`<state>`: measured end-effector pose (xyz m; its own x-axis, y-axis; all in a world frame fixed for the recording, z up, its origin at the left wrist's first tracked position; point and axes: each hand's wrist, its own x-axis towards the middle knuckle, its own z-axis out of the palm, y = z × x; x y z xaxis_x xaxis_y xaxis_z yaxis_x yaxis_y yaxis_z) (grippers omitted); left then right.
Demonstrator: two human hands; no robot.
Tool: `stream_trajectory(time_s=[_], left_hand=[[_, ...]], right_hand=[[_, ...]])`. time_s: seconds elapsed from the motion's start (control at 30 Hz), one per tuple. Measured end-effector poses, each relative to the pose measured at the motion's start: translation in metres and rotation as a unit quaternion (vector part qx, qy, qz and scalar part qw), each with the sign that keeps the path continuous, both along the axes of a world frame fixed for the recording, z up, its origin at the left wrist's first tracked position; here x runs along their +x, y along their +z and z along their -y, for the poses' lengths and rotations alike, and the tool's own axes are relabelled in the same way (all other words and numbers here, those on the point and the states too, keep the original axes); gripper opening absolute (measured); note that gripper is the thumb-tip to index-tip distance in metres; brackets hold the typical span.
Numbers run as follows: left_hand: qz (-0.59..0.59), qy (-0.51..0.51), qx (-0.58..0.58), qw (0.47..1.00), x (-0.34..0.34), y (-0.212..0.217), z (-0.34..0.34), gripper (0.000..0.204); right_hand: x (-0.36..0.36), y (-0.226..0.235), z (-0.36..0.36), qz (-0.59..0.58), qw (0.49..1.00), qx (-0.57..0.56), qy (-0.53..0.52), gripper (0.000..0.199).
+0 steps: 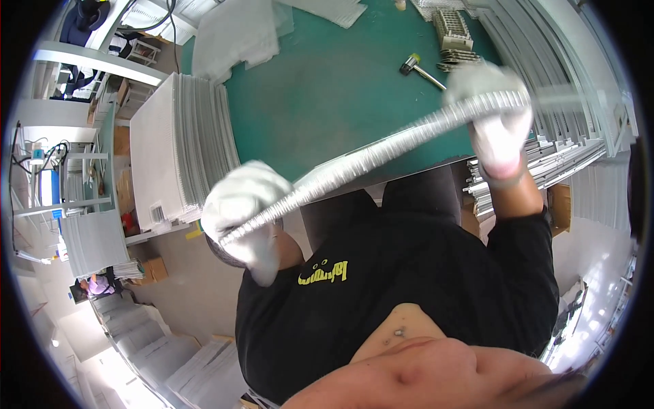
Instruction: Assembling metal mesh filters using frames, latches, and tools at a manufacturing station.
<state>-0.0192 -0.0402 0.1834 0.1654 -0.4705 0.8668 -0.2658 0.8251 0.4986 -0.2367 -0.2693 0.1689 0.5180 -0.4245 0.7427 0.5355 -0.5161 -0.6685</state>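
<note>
Both my hands wear white gloves and grip a long silver ribbed piece (pixel 371 158), slanting across in front of my body above the near edge of the green table. My left hand (pixel 248 198) is closed round its lower end, at the left. At its higher end, on the right, my right hand (pixel 490 102) is closed on it, somewhat smeared by motion. The piece looks narrow from here; I cannot tell whether it is a strip or a panel seen edge-on. Beyond my right hand lies a mallet (pixel 412 65) with a black and yellow head.
The green table (pixel 327 82) spreads ahead. A tall stack of thin light panels (pixel 160 143) stands at its left, with translucent sheets (pixel 235 37) behind. Grey slotted parts (pixel 453 31) sit at the far right. Metal strips (pixel 538 170) are piled beside the table's right edge.
</note>
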Motion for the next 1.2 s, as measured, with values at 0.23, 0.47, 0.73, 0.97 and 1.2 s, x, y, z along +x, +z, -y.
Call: stream_trajectory(time_s=[0.23, 0.47, 0.73, 0.97, 1.2], left_hand=[[0.062, 0.263, 0.037, 0.962, -0.020, 0.005, 0.002, 0.028], [0.008, 0.241, 0.029, 0.970, -0.003, -0.008, -0.005, 0.028], [-0.101, 0.246, 0.025, 0.964, 0.010, -0.011, 0.010, 0.009], [-0.116, 0.201, 0.066, 0.970, 0.020, -0.013, 0.012, 0.016], [-0.126, 0.186, 0.166, 0.960, 0.016, 0.001, -0.004, 0.012]], right_hand=[[0.021, -0.016, 0.006, 0.035, 0.993, 0.117, 0.005, 0.031], [0.023, -0.015, -0.001, 0.041, 0.997, 0.056, 0.043, 0.032], [0.028, 0.022, 0.005, 0.123, 0.979, -0.061, -0.150, 0.098], [0.012, 0.089, 0.054, -0.218, 0.934, -0.266, 0.094, 0.041], [0.016, 0.142, 0.029, -0.303, 0.884, -0.339, 0.104, 0.018]])
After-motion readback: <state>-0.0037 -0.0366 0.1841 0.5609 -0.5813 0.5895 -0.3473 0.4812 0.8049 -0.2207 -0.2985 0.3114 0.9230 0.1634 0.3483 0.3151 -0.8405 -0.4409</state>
